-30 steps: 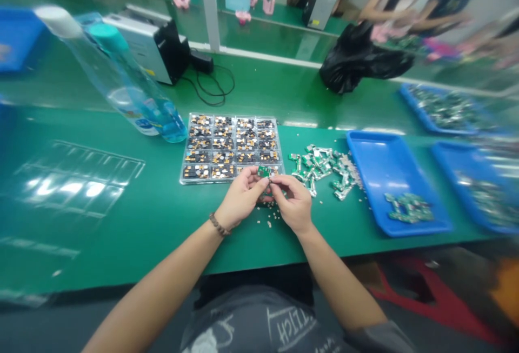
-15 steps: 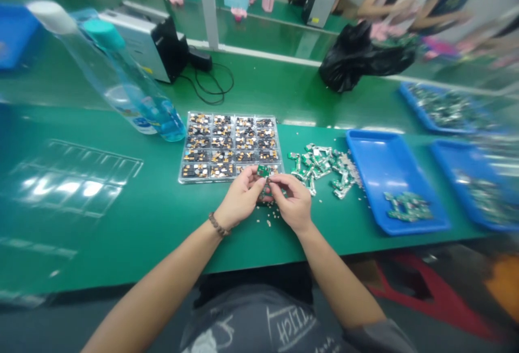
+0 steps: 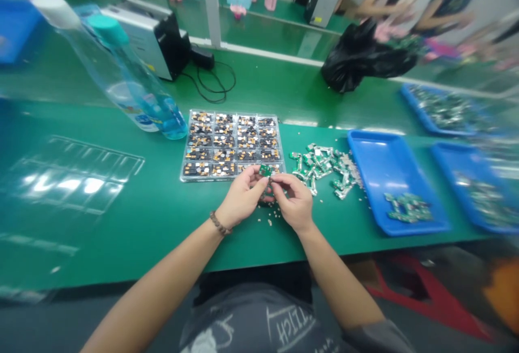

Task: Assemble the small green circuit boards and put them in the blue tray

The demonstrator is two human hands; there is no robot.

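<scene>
Left hand (image 3: 242,200), right hand (image 3: 294,203) together pinching small green board (image 3: 265,171) (near tray's (image 3: 186,172) front edge)

A green tabletop (image 3: 141,218) carries everything here. Near its middle lies a clear compartment tray (image 3: 230,145) filled with small dark and gold parts. Just to the right lies a loose heap of small green circuit boards (image 3: 322,166), with tiny pale bits (image 3: 271,219) scattered near the front edge. Further right sit blue trays (image 3: 389,174) (the nearest holds a few boards). To the left stand two clear bottles (image 3: 133,88), and an empty clear tray (image 3: 73,174) lies flat.
</scene>
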